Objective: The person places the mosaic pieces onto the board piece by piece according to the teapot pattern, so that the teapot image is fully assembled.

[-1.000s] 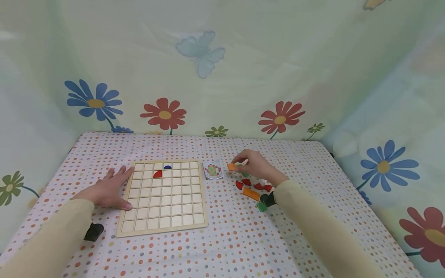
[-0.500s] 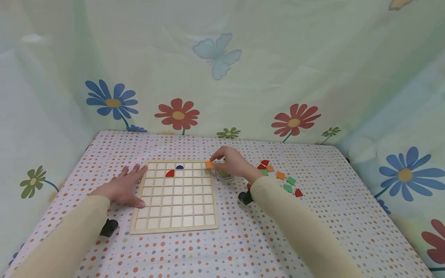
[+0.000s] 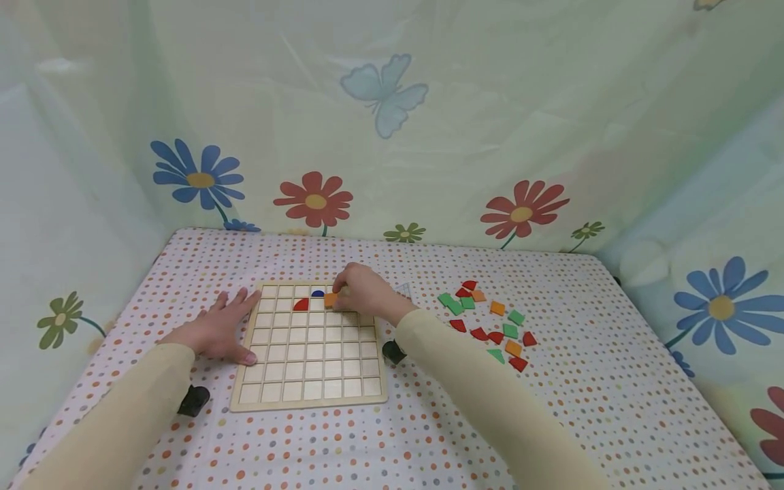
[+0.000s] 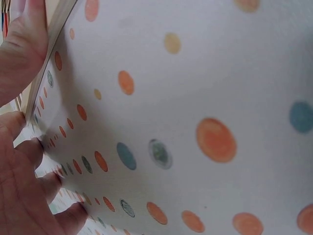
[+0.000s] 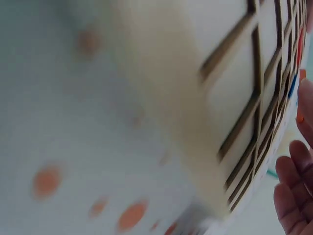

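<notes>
My right hand point(image 3: 366, 291) pinches an orange square tile point(image 3: 331, 300) over the upper part of a wooden grid board point(image 3: 309, 405). In the right wrist view the orange tile point(image 5: 301, 105) shows at the thumb and fingertips. A red quarter-circle tile point(image 3: 301, 305) and a blue half-circle tile point(image 3: 318, 294) lie in cells just left of it. My left hand point(image 3: 214, 330) rests spread at the board's left edge, its thumb on the frame. The left wrist view shows that thumb point(image 4: 22, 54) over the rim, with the fingers on the cloth.
Right of the board lie loose tiles: green squares point(image 3: 510, 331), red quarter-circles point(image 3: 457, 325), orange squares point(image 3: 497, 308) and a green triangle point(image 3: 497, 355). A small picture card point(image 3: 404, 290) is partly hidden behind my right hand. Dotted cloth point(image 3: 306, 449) covers the table.
My right hand has carried the orange tile leftward from the loose pile, past the card, to over the board. The head view has turned slightly right. My left hand stays at the board's edge.
</notes>
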The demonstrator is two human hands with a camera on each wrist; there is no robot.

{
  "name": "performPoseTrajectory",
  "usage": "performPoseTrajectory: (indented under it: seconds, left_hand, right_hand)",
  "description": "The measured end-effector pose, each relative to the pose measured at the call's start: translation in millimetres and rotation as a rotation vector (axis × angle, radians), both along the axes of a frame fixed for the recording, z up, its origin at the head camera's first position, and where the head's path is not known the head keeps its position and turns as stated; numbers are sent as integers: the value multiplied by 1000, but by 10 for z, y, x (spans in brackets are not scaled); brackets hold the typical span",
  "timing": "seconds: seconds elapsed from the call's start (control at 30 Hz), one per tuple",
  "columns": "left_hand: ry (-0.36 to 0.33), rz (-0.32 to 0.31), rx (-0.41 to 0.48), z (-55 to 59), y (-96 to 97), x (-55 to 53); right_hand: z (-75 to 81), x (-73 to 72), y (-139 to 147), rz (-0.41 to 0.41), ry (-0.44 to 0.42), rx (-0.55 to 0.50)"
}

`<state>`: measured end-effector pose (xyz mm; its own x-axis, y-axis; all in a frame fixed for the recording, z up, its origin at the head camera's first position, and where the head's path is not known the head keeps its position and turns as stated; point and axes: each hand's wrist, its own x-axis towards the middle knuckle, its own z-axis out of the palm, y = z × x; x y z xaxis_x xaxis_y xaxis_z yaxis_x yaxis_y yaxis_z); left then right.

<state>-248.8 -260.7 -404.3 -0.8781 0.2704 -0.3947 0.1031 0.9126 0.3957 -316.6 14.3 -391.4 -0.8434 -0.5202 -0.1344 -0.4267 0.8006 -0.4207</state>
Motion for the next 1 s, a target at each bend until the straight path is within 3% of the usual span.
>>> performPoseTrajectory:
  seconds: [0.3, 1.0]
  left_hand:
    - [2, -2, 17, 8, 11, 14]
    - [0, 3, 14, 25, -2, 15]
  right_hand:
    - [-22, 49, -205, 11, 91, 100]
    - [-47, 53, -321, 48, 112, 156]
